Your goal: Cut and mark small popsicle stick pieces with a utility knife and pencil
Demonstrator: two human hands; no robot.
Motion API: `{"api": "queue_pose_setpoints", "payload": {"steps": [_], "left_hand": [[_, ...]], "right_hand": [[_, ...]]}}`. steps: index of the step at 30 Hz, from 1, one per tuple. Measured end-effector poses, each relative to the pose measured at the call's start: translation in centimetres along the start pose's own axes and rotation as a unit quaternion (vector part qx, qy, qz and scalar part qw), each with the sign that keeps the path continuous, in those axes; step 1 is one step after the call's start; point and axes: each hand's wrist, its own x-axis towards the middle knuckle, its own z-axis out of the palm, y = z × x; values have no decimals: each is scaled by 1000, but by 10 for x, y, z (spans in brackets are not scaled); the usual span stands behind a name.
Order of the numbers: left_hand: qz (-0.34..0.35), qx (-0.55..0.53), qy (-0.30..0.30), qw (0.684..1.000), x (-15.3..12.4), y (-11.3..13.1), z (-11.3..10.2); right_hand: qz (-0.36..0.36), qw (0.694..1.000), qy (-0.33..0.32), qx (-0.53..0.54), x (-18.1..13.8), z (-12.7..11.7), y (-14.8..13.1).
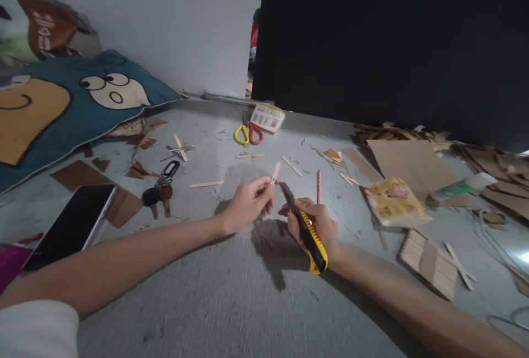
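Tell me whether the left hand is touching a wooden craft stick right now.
Touching: the head view shows the left hand pinching the wooden craft stick between thumb and fingers, its upper end sticking out.

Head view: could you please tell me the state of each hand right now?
Left hand: closed, holding a wooden stick.
Right hand: closed around a yellow-and-black utility knife.

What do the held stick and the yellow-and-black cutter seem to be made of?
The held stick looks like wood, bare and matt, from its pale tan surface. The cutter is probably mostly plastic, fairly dull, given its yellow, ribbed edge.
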Motion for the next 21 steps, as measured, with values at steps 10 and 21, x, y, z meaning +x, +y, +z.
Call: {"api": "queue_pose_setpoints", "payload": {"steps": [10,21], "left_hand": [[-11,18,49,999,3,1,-4],[22,112,-7,993,-2,7,-3]], "right_hand": [[47,991,79,100,5,3,2],[238,956,35,166,31,-4,-3]]}}
